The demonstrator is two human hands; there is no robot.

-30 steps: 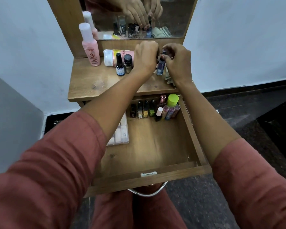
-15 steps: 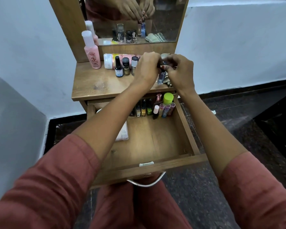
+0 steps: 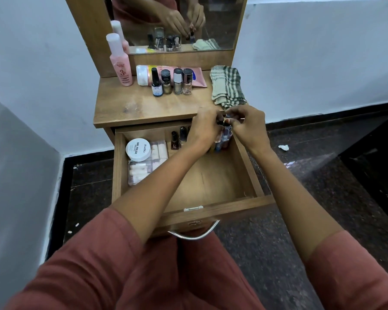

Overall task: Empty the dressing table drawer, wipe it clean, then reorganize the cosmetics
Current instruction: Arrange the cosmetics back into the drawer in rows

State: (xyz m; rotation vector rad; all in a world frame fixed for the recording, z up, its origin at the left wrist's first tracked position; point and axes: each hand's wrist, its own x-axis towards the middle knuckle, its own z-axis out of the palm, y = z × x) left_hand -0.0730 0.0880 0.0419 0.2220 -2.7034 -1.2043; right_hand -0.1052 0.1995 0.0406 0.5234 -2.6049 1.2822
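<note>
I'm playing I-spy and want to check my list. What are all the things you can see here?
dressing table: 1, brown wood, by white wall
mirror: 1, on table's back
tall bottle: 1, pink, white cap, tabletop left
polish row: 4 bottles, mixed colours, tabletop middle
tube: 1, pink, white cap, lying behind polish row
cloth: 1, cream with dark checks, tabletop right
drawer: 1, wood, pulled open
round jar: 1, white, drawer back left
clear box: 1, pale pieces inside, drawer left
dark bottles: 2 seen, drawer back; more may be hidden
small bottle: 1, colour unclear, between both hands
left hand: pinches small bottle
right hand: holds small bottle
</note>
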